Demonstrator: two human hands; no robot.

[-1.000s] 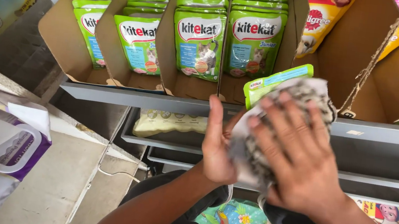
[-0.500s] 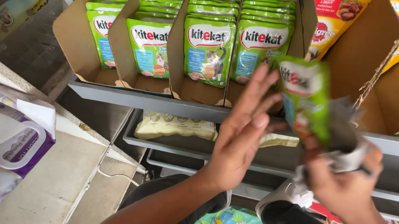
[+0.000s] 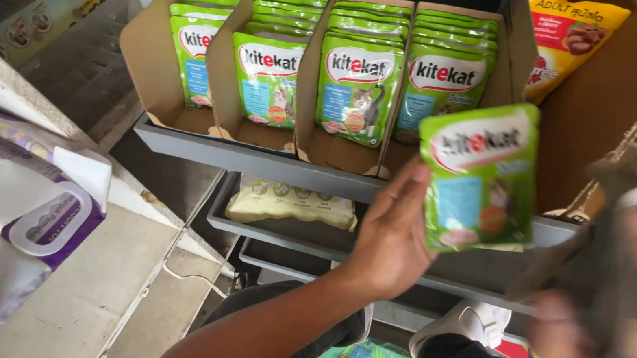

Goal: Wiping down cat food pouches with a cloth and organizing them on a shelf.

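So the green cat food pouch (image 3: 484, 176) is upright in your left hand (image 3: 393, 234), fingers clamped on its left edge, held just in front of the grey metal shelf (image 3: 255, 158) and right of the cardboard display trays (image 3: 324, 73) full of matching green pouches. Your right hand (image 3: 627, 261) is blurry but it's balled around a grey cloth (image 3: 614, 234), off to the pouch's right. Yellow pet food bags (image 3: 571, 36) sit up top right, and a white and purple bag (image 3: 28, 206) sits at far left.

Single head-worn view, looking down and forward, close to grey shelf (image 3: 255, 164), hands near the lens
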